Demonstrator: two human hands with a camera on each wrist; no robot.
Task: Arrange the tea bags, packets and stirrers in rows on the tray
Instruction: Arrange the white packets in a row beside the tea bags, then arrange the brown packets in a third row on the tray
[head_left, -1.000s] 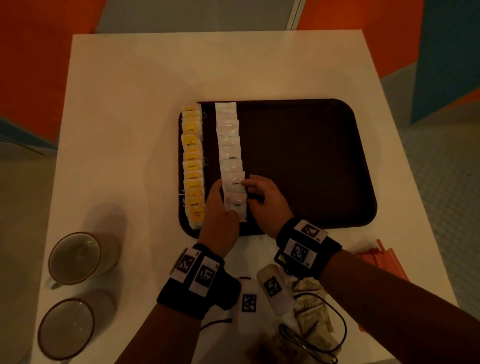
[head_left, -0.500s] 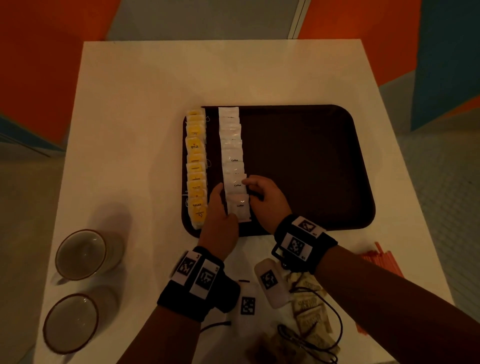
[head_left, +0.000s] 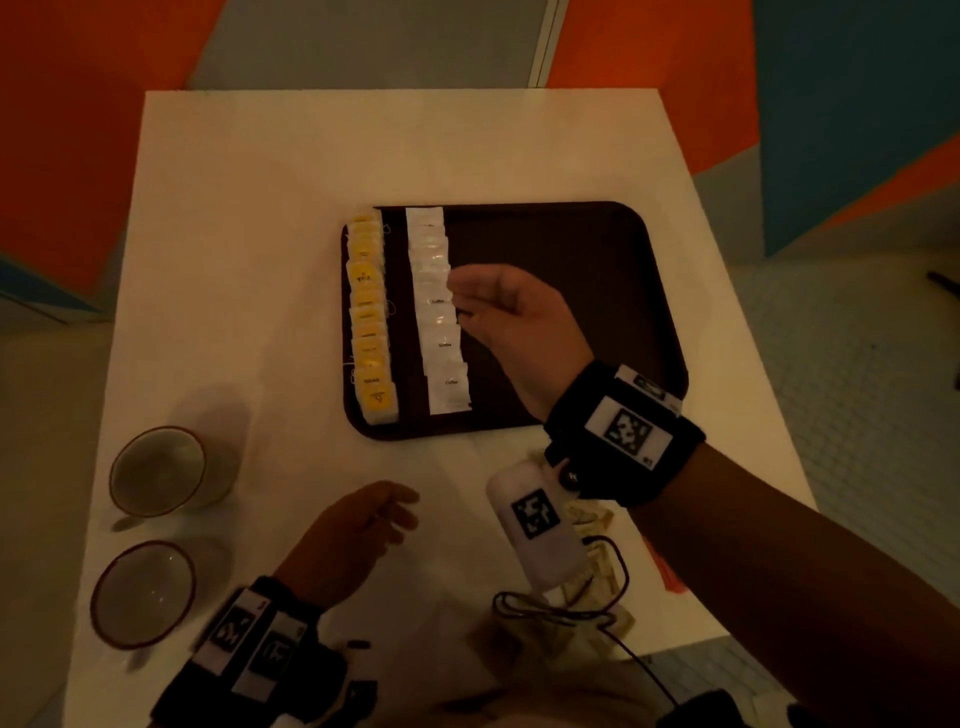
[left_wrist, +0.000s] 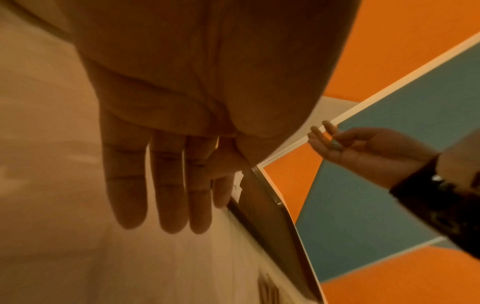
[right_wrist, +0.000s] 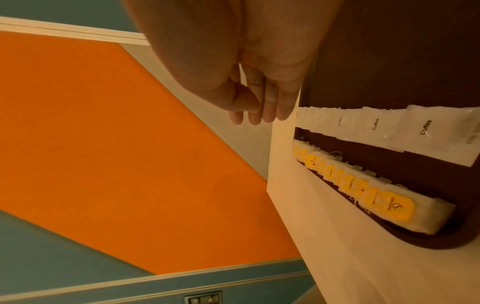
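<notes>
A dark brown tray (head_left: 597, 312) lies mid-table. Along its left edge runs a row of yellow tea bags (head_left: 370, 322) (right_wrist: 389, 197); beside it runs a row of white coffee packets (head_left: 439, 312) (right_wrist: 405, 131). My right hand (head_left: 511, 312) (right_wrist: 262, 111) hovers above the tray just right of the packet row, palm turned up, fingers relaxed and empty. My left hand (head_left: 363, 525) (left_wrist: 166, 185) is over the bare table in front of the tray, fingers straight, holding nothing. Beige packets (head_left: 592, 519) lie near the front edge. Orange stirrers (head_left: 667, 571) peek out beside my right forearm.
Two cups (head_left: 158, 470) (head_left: 143, 592) stand at the front left of the white table (head_left: 260, 260). A white tagged device (head_left: 535, 525) with a black cable (head_left: 561, 613) hangs under my right wrist. The tray's right half is bare.
Both hands have left the near end of the coffee packet row. The left drew back toward me off the tray; the right lifted and turned palm up. The head view shifted.
</notes>
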